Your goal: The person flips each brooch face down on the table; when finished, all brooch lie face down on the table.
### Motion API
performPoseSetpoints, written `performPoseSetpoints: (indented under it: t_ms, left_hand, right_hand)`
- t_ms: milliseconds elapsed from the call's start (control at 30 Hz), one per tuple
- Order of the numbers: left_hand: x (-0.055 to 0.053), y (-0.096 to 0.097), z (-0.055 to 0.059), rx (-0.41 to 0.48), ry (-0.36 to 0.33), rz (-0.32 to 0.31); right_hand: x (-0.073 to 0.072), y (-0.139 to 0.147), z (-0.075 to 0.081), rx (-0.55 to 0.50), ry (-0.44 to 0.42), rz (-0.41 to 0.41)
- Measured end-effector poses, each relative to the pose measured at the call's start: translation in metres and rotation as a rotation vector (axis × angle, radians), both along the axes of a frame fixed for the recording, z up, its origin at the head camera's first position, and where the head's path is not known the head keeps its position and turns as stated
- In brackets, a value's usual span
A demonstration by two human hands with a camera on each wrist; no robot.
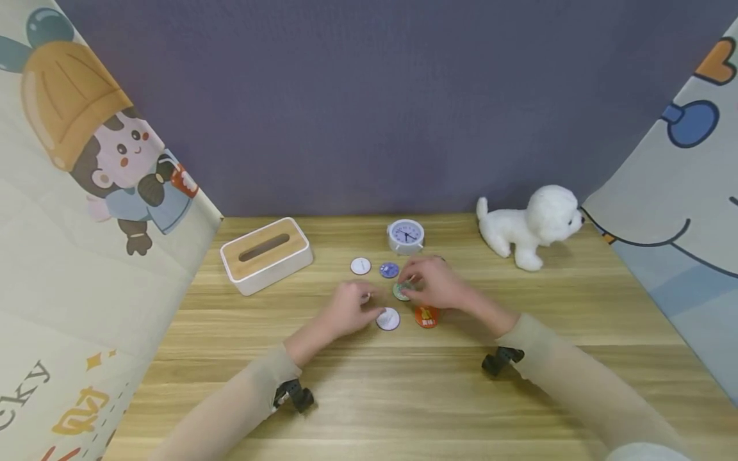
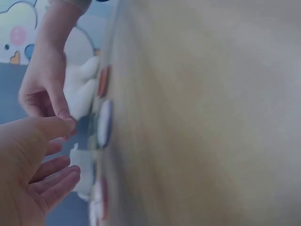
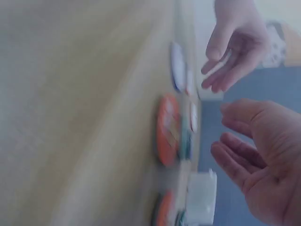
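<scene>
Several round flat badges lie on the wooden table between the two hands. My left hand (image 1: 348, 308) hovers low with its fingers apart, thumb tip close to a white badge (image 1: 388, 319). Over a green badge (image 1: 400, 292) reaches my right hand (image 1: 435, 283), its fingers overlapping the badge in the head view. The right wrist view shows those fingers (image 3: 237, 160) loosely bent with a gap and no badge between them. An orange badge (image 1: 426, 317) lies just below the right hand. Farther back are a blue badge (image 1: 389, 270) and another white badge (image 1: 360, 266).
A white tissue box (image 1: 277, 272) with a wooden lid stands at the back left. Behind the badges is a small white alarm clock (image 1: 406, 237). At the back right stands a white plush dog (image 1: 533, 224). A dark panel (image 1: 369, 109) rises along the table's far edge.
</scene>
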State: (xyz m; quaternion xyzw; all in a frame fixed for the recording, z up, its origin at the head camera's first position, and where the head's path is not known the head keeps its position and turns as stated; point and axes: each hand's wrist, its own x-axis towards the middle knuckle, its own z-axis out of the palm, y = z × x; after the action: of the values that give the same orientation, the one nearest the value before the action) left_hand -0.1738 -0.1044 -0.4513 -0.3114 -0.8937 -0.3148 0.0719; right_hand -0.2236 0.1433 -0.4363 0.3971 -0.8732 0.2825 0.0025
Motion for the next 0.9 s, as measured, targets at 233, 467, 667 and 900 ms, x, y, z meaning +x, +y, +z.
performPoseSetpoints:
  t_ms: [233,467,667,900]
  left_hand:
    - [-0.038,0.002,0.015,0.142,-0.103,0.133]
    - [-0.061,0.012,0.011,0.013,-0.111,0.189]
    - [-0.066,0.018,0.000,-0.009,-0.165,0.205]
    - [-0.065,0.024,-0.011,-0.103,-0.148,0.180]
  right_hand:
    - [-0.028,0.007,0.002,-0.045,-0.020,-0.141]
    - [-0.035,-0.002,-0.003,-0.001,-0.013,-0.192]
    - [-0.036,-0.009,-0.007,0.006,-0.043,-0.189]
    - [-0.034,-0.010,-0.016,0.106,-0.008,-0.192]
